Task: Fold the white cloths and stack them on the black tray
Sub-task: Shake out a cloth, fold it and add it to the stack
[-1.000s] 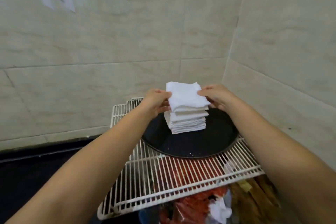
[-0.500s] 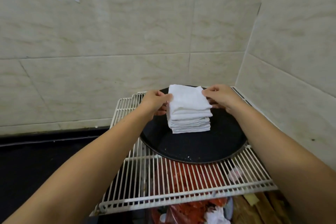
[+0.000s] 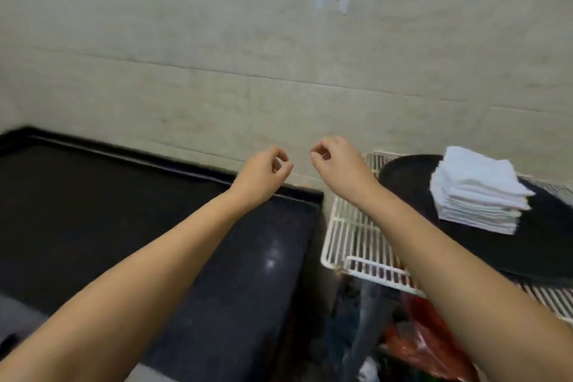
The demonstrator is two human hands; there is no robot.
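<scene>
Both hands, left (image 3: 263, 169) and right (image 3: 336, 161), hang loosely curled and empty mid-frame; folded white cloths (image 3: 479, 194) sit stacked on the round black tray (image 3: 403, 170) at right, apparently finished.

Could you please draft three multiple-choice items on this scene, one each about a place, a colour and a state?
1. Where is the stack of white cloths?
A. on the black tray
B. on the dark counter
C. hanging from the wall hook

2. What colour is the wire rack under the black tray?
A. red
B. white
C. blue

3. What are the hands doing?
A. both grip a cloth
B. only the left holds a cloth
C. both hold nothing

Answers:
1 A, the stack sits on the tray at the right.
2 B, its bars are white.
3 C, the left hand and right hand hang in the air with loosely curled fingers, apart from the stack.
</scene>
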